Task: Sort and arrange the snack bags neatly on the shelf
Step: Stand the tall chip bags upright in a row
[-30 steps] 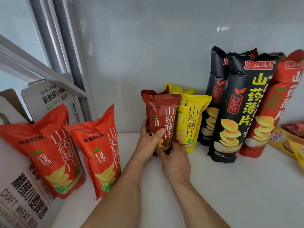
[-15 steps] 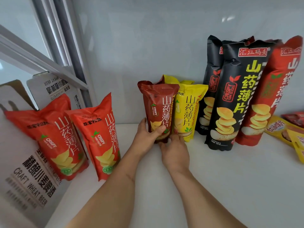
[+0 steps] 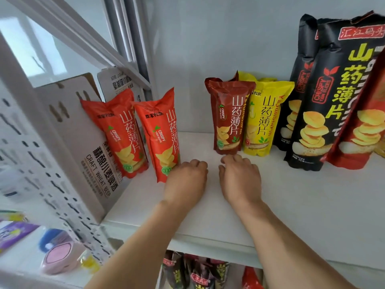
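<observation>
both hands, left hand (image 3: 186,180) and right hand (image 3: 239,178), loosely curled, nothing held, rested on shelf (image 3: 291,205) before dark red yam-crisp bag (image 3: 228,117).

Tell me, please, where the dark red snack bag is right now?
The dark red snack bag stands upright mid-shelf against the yellow bag, just beyond both hands.

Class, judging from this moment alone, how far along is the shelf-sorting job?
Done: dark red bag stands upright beside the yellow bag. In hand: nothing; left hand and right hand hold no bag. Left: two orange bags lean apart from the row.
</observation>
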`<state>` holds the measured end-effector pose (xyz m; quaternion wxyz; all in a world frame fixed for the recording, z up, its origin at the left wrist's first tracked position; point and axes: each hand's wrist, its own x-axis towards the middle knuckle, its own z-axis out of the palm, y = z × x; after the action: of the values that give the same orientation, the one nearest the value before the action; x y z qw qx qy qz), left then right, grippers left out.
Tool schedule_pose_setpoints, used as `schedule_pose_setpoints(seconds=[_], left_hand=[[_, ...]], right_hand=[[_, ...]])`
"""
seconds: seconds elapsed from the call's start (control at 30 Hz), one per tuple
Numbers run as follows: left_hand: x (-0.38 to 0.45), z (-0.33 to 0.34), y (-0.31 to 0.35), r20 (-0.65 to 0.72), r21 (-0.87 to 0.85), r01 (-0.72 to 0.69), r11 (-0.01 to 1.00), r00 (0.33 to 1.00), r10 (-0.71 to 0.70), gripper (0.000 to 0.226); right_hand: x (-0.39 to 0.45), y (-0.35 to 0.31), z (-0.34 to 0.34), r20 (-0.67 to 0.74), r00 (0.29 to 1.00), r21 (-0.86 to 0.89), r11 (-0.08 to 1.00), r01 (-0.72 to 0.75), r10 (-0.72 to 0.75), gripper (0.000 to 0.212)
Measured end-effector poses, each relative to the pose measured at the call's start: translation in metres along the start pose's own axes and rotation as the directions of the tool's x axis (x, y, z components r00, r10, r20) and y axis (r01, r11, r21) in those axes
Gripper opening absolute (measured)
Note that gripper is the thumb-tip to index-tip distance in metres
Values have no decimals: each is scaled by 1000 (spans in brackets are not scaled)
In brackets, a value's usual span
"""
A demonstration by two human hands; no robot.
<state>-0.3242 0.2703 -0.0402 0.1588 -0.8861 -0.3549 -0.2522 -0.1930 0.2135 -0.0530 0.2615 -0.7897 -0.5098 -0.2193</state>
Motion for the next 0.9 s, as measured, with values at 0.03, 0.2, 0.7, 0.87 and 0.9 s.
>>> schedule_pose_setpoints(seconds=[0.03,0.2,0.7,0.87,0.9], left_hand=[[-7,0,-3,-48,-3,-16,1000,999,16,8],[-36,-11,-20,-197,-29,33,999,980,-38,13],[-39,-14,-93,-468,-387,324,863,738,-487,25],[-26,-23,-96,-161,-754,444,484,589,-792,70],[-23,-22,-97,-117,-785,448,428,572,-812,76]], right_hand=[[-2,-2,-1,-20,1000,12,1000,21,-20,12],[-8,-15,-3,-74,993,120,987,103,-95,19],[6,-105,5,386,923,732,613,-296,-15,101],[12,-114,12,415,909,787,522,-330,-50,89],[13,-115,12,419,906,794,510,-332,-64,80]])
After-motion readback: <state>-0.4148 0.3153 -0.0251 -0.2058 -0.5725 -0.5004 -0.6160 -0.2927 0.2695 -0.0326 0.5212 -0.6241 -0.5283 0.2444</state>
